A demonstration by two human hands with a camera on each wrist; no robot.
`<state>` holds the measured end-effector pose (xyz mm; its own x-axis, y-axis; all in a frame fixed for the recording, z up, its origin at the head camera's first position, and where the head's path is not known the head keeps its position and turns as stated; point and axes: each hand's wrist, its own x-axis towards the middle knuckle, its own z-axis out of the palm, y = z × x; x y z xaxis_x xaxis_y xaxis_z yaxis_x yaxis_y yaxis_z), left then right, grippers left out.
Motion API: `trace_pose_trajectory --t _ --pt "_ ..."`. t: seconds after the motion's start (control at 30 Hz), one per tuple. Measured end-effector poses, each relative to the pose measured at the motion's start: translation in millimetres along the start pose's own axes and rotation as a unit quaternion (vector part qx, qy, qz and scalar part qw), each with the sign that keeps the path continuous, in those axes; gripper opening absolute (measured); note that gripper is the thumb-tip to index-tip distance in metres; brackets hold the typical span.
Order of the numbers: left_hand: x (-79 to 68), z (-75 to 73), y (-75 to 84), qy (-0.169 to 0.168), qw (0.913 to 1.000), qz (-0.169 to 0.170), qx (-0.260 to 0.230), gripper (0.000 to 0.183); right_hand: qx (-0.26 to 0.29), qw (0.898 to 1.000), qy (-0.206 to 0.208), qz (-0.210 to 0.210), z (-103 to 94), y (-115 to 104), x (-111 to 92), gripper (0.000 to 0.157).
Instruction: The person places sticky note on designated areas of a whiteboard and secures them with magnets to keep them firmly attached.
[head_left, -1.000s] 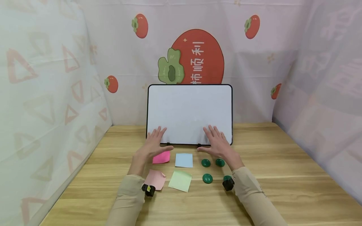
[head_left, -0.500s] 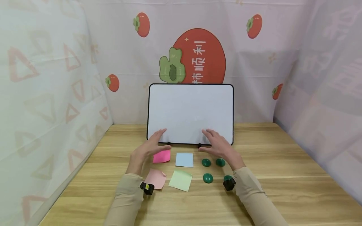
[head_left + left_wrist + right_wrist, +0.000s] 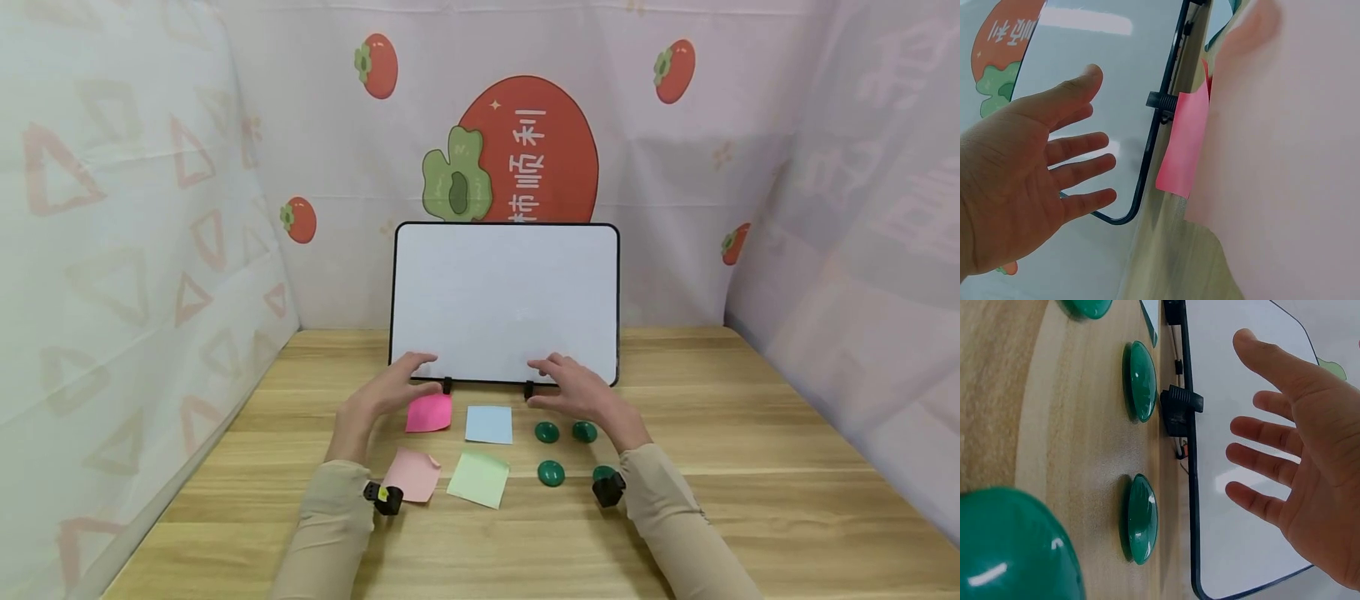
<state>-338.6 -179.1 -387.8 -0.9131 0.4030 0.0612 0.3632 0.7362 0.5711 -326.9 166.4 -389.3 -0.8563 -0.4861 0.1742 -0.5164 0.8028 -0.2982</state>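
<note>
My left hand (image 3: 386,389) hovers in front of the lower left of a black-edged whiteboard (image 3: 506,300), its fingers spread loosely and holding nothing. Below it on the table lies a bright pink sticky note (image 3: 430,413); a pale pink one (image 3: 412,475) lies nearer. Across from it, my right hand (image 3: 581,392) is held before the board's lower right, also with nothing in it. Closest to that hand are the green round magnets (image 3: 547,432); one is partly covered by the wrist camera. In the left wrist view the palm (image 3: 1016,187) faces sideways, fingers apart.
Between the hands lie a light blue note (image 3: 488,425) and a pale green note (image 3: 478,480). Black clips (image 3: 1179,409) support the board's lower edge. Printed cloth walls (image 3: 675,208) enclose the wooden table (image 3: 750,467) at the back and both sides.
Both hands' fingers have lowered and bent slightly from a more spread pose. The left hand has moved a little left and nearer. Notes, magnets and board stay in place.
</note>
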Motion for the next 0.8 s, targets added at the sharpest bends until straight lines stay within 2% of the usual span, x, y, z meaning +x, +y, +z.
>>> trace_pose_trajectory --t 0.3,0.53,0.73,0.8 --pt "0.2 -1.6 -8.8 0.001 0.9995 0.003 -0.031 0.058 0.003 1.0 -0.023 -0.02 0.4 3.8 -0.2 0.061" --pt "0.9 0.1 -15.9 0.005 0.9989 -0.014 -0.044 0.051 0.033 0.997 -0.053 -0.039 -1.4 5.9 -0.7 0.055" --pt "1.1 2.6 -18.8 0.022 0.9986 -0.009 -0.047 0.045 0.066 0.994 -0.076 -0.047 -0.4 9.0 -0.3 0.052" --pt "0.5 3.2 -20.0 0.025 0.9986 -0.02 -0.042 0.042 0.076 0.992 -0.083 -0.05 -0.4 10.0 -0.7 0.051"
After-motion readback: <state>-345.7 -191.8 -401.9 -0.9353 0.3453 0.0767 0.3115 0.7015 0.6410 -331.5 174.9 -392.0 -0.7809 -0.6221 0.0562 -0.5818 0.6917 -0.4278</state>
